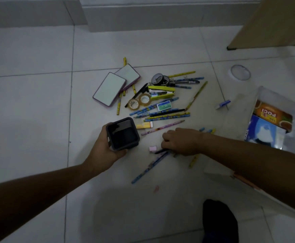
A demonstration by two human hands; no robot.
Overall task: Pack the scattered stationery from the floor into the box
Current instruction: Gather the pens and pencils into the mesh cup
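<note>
From the head camera, a black mesh pen cup (pixel 123 133) is gripped in the left hand (pixel 104 151), lifted just beside the pile. The right hand (pixel 181 142) is pressed down on the floor (pixel 29 102), fingers curled around a dark pen (pixel 161 151) and a blue pencil (pixel 150 167). Gathering is judged to be under way. Most stationery is left scattered: stapler (pixel 161 92), tape rolls (pixel 139 101), notebooks (pixel 109 89). The clear box (pixel 266 95) is seen at right. Next, the pens are to be lifted and dropped in.
</note>
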